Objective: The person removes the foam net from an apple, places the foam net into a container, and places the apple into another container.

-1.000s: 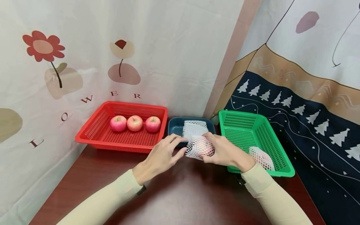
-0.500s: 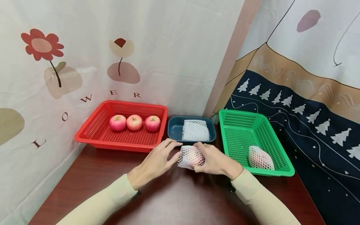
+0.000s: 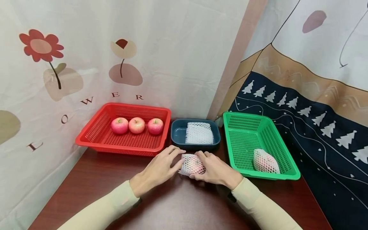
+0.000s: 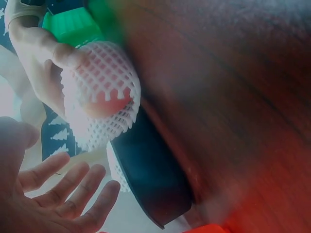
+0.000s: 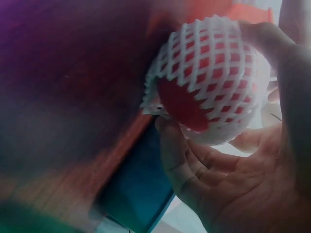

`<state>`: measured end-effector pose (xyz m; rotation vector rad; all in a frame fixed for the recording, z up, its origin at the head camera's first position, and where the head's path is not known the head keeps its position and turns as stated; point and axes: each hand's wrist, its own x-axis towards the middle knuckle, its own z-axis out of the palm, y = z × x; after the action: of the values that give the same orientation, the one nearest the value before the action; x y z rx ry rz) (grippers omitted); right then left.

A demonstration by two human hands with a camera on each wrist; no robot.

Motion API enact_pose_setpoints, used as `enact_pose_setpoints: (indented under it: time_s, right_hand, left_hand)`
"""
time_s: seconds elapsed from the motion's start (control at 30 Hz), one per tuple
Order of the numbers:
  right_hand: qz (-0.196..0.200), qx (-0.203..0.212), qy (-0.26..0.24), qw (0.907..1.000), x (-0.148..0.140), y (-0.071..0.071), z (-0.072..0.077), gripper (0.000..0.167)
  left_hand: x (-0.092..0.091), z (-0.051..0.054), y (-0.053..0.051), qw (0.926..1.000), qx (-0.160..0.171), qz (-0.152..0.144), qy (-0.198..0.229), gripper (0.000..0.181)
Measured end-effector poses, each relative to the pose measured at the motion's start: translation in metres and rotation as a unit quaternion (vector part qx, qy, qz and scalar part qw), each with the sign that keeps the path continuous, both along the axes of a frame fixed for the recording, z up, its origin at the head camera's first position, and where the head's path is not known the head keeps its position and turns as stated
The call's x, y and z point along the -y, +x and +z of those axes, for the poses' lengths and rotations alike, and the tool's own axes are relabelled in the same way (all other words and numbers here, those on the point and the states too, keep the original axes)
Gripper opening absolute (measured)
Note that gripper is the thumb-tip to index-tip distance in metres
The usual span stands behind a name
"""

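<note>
Just in front of the blue tray, my right hand (image 3: 217, 169) grips an apple in a white foam net sleeve (image 3: 192, 164). The right wrist view shows thumb and fingers curled round this netted apple (image 5: 214, 73), with bare red skin showing through an opening in the net. My left hand (image 3: 158, 168) is at the sleeve's left end, fingers loosely bent. In the left wrist view a gap shows between the left hand (image 4: 63, 194) and the net. Folded white foam nets (image 3: 199, 133) lie in the blue tray (image 3: 179, 135).
A red basket (image 3: 123, 149) on the left holds three bare apples (image 3: 137, 125). To the right, a green basket (image 3: 244, 140) holds another netted apple (image 3: 265, 162). Behind the containers hang printed curtains (image 3: 178, 57). The dark wooden table (image 3: 184, 207) extends towards me.
The right hand has carried the netted apple left and toward me, from the blue tray's front edge to the table in front of it. The left hand has shifted slightly the same way.
</note>
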<state>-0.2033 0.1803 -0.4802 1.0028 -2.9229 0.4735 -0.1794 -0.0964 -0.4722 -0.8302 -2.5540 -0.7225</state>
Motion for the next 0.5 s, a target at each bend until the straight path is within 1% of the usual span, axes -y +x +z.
enact_pose_setpoints:
  time_s: [0.13,0.23,0.37,0.5]
  right_hand:
    - [-0.028,0.003,0.030,0.9992,0.0004,0.0035,-0.0010,0.092]
    - [-0.030,-0.004,0.041,0.9987,-0.0009,0.0056,-0.0015,0.104]
    - [-0.009,-0.012,0.020,0.9997,-0.0027,0.0056,-0.0020,0.113]
    - [0.026,-0.001,-0.016,0.9995,-0.0022,0.0050,-0.0028,0.115]
  left_hand:
    - [0.0012,-0.0017,0.0013,1.0000,0.000,0.000,0.000,0.033]
    - [0.0025,-0.0028,0.0022,1.0000,0.000,0.003,0.000,0.033]
    - [0.0043,-0.0032,0.0029,1.0000,-0.002,0.005,0.000,0.034]
    - [0.0060,-0.0031,0.0036,1.0000,0.001,0.006,0.003,0.035]
